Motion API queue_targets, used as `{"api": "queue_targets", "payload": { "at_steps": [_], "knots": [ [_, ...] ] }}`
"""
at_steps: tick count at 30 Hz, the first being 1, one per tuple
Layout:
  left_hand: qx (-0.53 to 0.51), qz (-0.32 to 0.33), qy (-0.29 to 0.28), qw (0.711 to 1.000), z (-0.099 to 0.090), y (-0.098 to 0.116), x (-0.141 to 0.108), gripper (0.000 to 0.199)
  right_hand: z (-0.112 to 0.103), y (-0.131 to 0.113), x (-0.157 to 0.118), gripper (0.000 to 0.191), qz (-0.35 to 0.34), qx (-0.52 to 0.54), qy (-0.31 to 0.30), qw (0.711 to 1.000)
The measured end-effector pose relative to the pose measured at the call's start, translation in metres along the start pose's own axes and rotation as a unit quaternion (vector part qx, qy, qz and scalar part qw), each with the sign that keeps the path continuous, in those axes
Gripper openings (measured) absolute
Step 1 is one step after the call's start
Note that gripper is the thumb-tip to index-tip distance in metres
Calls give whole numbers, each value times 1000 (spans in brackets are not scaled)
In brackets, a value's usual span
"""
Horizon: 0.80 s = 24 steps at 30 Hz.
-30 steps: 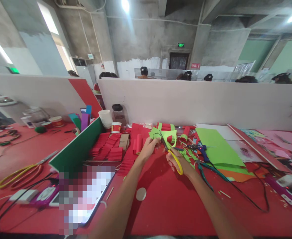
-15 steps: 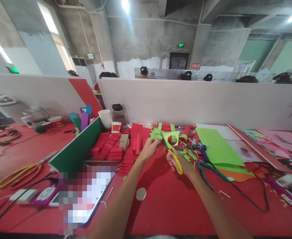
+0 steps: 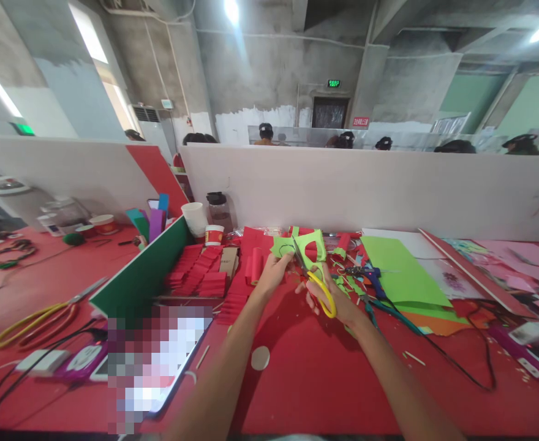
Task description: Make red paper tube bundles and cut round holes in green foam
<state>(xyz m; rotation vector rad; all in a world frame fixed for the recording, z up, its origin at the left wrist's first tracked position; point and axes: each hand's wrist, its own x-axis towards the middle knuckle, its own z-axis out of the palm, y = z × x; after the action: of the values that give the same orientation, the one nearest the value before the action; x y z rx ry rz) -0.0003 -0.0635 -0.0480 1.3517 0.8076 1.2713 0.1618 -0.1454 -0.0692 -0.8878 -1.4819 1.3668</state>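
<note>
Nearest the camera, a small white paper disc (image 3: 260, 358) lies on the red table (image 3: 306, 380), and a tablet (image 3: 159, 361) leans at the left where the person can glance at it. Just beyond, both forearms meet over the table. The right hand (image 3: 331, 300) has its fingers through the yellow-handled scissors (image 3: 318, 285), closed around the loops, with the blades angled up and away into the paper so the cutting line stays in sight. The left hand (image 3: 274, 272) pinches the light green paper cut-out (image 3: 309, 245) by its left edge, holding it raised off the table and taut against the blades. To the right a blue glue gun (image 3: 370, 274) rests within reach beside a flat green sheet (image 3: 400, 269). To the left, folded red paper pieces (image 3: 200, 272) are stacked along a green board (image 3: 143, 272). Farther back a white cup (image 3: 195, 217) stands against the white partition (image 3: 389, 190), above which other people's heads show.
</note>
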Motion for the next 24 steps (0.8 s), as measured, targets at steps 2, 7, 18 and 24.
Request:
{"api": "queue_targets", "payload": {
  "at_steps": [2,7,18,24],
  "knots": [
    [-15,5,22,1000,0,0,0,28,0,-2,0,36,-2,1,-21,1000],
    [-43,4,44,998,-1,-2,4,28,-2,-3,0,29,-6,10,-55,998],
    [-38,-2,37,999,-2,-3,4,30,-2,-10,-2,64,1,19,-69,997],
    [-20,4,23,1000,-1,2,0,29,-5,-7,-1,81,28,50,-33,998]
  ]
}}
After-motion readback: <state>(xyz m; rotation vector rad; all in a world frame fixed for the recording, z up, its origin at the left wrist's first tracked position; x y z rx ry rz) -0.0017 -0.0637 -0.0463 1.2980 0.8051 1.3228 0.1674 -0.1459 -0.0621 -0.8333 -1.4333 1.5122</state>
